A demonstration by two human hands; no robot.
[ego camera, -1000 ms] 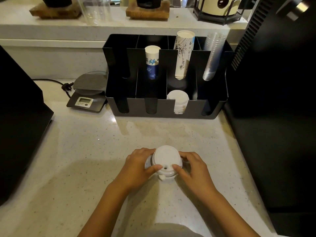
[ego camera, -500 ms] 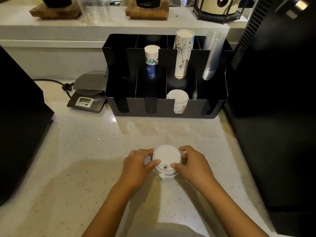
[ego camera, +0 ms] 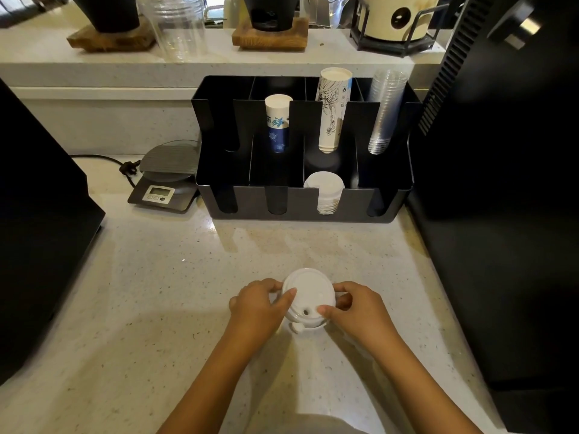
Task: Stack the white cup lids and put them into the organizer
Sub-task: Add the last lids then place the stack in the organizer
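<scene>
A short stack of white cup lids (ego camera: 308,295) sits on the pale counter near its front, with a small sip hole facing me. My left hand (ego camera: 258,310) grips its left side and my right hand (ego camera: 355,308) grips its right side, thumbs on the top lid. Behind them stands the black organizer (ego camera: 300,205). Another stack of white lids (ego camera: 324,191) rests in its front row, third slot from the left.
The organizer's back row holds a blue-and-white paper cup stack (ego camera: 277,123), a taller printed cup stack (ego camera: 332,109) and clear plastic cups (ego camera: 383,111). A digital scale (ego camera: 166,180) sits to its left. Black machines (ego camera: 501,183) flank the counter on both sides.
Both hands stay on the lid stack and have shifted their fingers slightly around its rim. The stack has barely moved on the counter.
</scene>
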